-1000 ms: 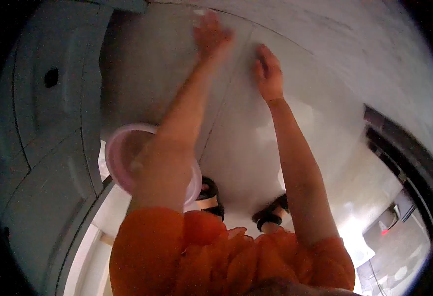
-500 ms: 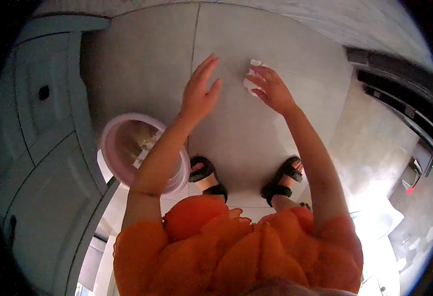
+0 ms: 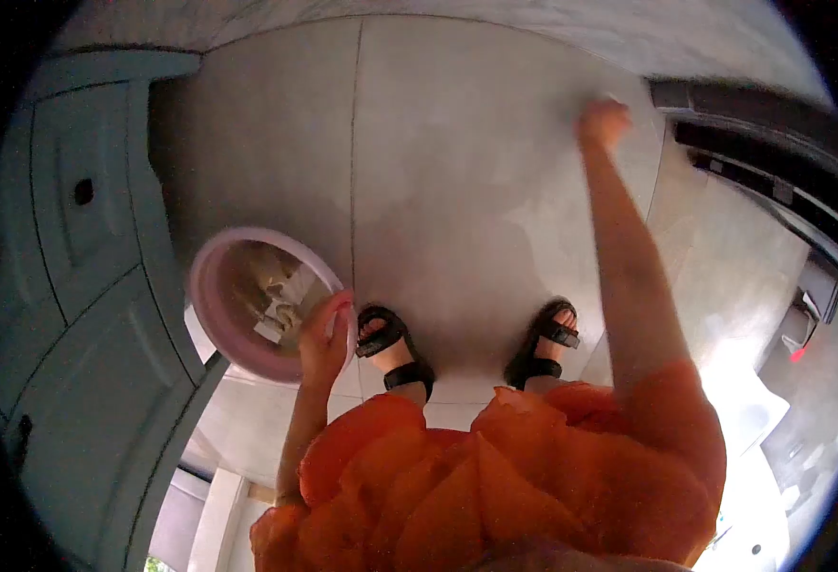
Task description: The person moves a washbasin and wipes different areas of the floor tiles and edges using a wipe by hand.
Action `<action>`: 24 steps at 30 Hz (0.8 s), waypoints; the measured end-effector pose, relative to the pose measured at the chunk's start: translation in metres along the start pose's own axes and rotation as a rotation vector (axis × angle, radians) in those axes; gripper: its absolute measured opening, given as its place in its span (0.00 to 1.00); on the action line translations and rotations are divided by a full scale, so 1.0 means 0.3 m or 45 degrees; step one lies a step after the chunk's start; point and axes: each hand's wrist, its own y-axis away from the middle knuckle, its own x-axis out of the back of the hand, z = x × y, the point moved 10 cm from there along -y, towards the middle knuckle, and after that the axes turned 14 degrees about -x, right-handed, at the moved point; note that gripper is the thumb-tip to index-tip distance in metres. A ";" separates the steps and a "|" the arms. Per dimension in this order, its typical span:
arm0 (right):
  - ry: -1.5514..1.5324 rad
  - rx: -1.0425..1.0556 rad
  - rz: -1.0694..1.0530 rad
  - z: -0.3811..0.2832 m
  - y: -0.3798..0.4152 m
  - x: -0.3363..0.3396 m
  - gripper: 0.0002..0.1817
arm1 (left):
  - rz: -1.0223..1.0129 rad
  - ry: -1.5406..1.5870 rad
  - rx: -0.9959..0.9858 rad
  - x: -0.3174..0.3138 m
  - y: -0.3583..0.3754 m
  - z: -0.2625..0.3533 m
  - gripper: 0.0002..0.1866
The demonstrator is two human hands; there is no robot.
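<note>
My left hand grips the near right rim of a round pink waste bin, which stands at the left and has white paper scraps and other litter inside. Far out to the right, my right hand is closed and slightly blurred, low over the floor. A bit of white tissue shows at its far side; the hand hides the rest.
Grey floor tiles stretch around my black sandals. Grey-blue cabinets line the left side. A dark appliance or cabinet base borders the right, and a pale wall runs along the far edge.
My left hand has come back and down onto the bin's rim. My right hand has swept outward to the right with the white tissue, and its fingers have closed.
</note>
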 end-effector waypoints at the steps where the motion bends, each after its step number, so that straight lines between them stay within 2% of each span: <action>1: -0.047 0.226 0.191 -0.128 0.147 0.112 0.18 | 0.025 -0.002 0.012 0.002 -0.003 0.007 0.11; 2: 0.066 0.420 0.545 -0.251 0.294 0.125 0.17 | 0.053 0.001 0.019 0.005 0.001 0.023 0.11; 3: -0.522 0.436 0.052 -0.263 0.412 0.188 0.16 | 0.089 0.010 0.022 0.007 0.003 0.035 0.11; 4: -1.112 0.312 -0.392 -0.270 0.541 0.253 0.15 | 0.079 0.016 0.026 -0.003 -0.004 0.038 0.11; 5: -1.089 0.441 -0.945 -0.334 0.708 0.129 0.17 | 0.069 0.021 0.026 -0.007 -0.012 0.042 0.11; 7: -1.113 1.210 -0.608 -0.298 0.910 0.172 0.20 | 0.077 0.052 0.022 -0.011 -0.032 0.056 0.11; 9: -0.848 1.133 -0.658 -0.190 0.763 0.191 0.21 | 0.121 0.109 0.003 0.019 0.027 0.081 0.12; 10: -0.787 1.117 -0.499 -0.139 0.600 0.153 0.21 | 0.136 0.124 0.046 0.026 0.048 0.073 0.12; 11: -0.774 0.775 -0.533 -0.068 0.395 0.149 0.20 | 0.146 0.132 0.082 0.050 0.074 0.073 0.11; 12: -0.914 0.359 -0.697 0.042 0.189 0.102 0.17 | 0.161 0.139 0.110 0.075 0.100 0.079 0.11; 14: -0.493 0.392 -0.057 0.137 0.035 0.072 0.20 | 0.212 0.139 0.198 0.131 0.152 0.114 0.11; 16: 0.191 0.812 0.086 0.041 0.322 0.041 0.20 | 0.336 0.168 0.219 0.202 0.196 0.151 0.11; 17: 0.191 1.120 0.140 0.013 0.544 -0.073 0.21 | 0.344 0.113 0.230 0.227 0.208 0.170 0.11; 18: -0.078 1.201 -0.208 0.052 0.756 -0.064 0.21 | 0.355 0.059 0.252 0.256 0.229 0.180 0.11; 19: -0.165 1.205 -0.195 0.056 0.741 -0.053 0.21 | 0.441 0.119 0.227 0.271 0.255 0.193 0.12; 23: -0.546 1.287 -0.204 0.114 0.612 -0.057 0.20 | 0.540 0.056 0.465 0.333 0.529 0.185 0.13; 24: -0.381 1.403 0.458 0.105 0.470 -0.067 0.18 | 0.522 0.010 0.457 0.350 0.587 0.208 0.13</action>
